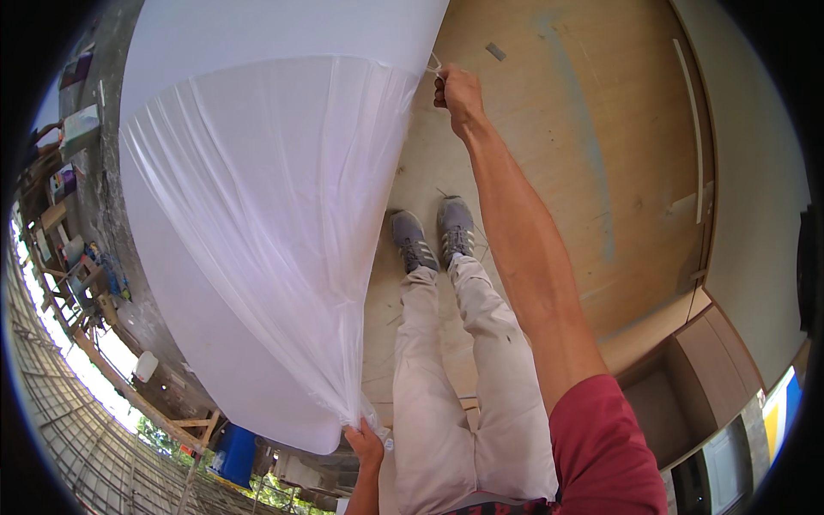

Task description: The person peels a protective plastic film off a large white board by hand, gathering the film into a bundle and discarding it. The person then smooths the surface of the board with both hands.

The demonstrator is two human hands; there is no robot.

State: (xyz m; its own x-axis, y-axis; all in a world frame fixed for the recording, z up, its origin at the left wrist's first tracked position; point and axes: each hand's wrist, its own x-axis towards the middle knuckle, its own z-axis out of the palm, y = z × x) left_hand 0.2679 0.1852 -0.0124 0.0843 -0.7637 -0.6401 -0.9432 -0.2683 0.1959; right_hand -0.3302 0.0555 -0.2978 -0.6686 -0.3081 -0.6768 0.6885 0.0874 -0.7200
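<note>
A large white panel (pixel 232 26) with a rounded corner stands to my left. Thin clear plastic film (pixel 266 163) lies across its middle, drawn into long creases that run together toward me. My left hand (pixel 365 442) is closed around the gathered film close to the panel's near corner, and a loose bunch hangs beside the fingers. Farther off, my right hand (pixel 459 93) makes a fist at the panel's right edge. A thin twisted strand of the film rises from that fist toward the panel, and the film between both hands looks taut.
My grey shoes (pixel 409 240) stand on a worn wooden board surface (pixel 549 163) with scuffs and a bluish streak. Brown open cabinetry (pixel 695 369) is at the lower right, beside a pale grey panel (pixel 751 189). A blue barrel (pixel 233 455) and cluttered items sit at the left.
</note>
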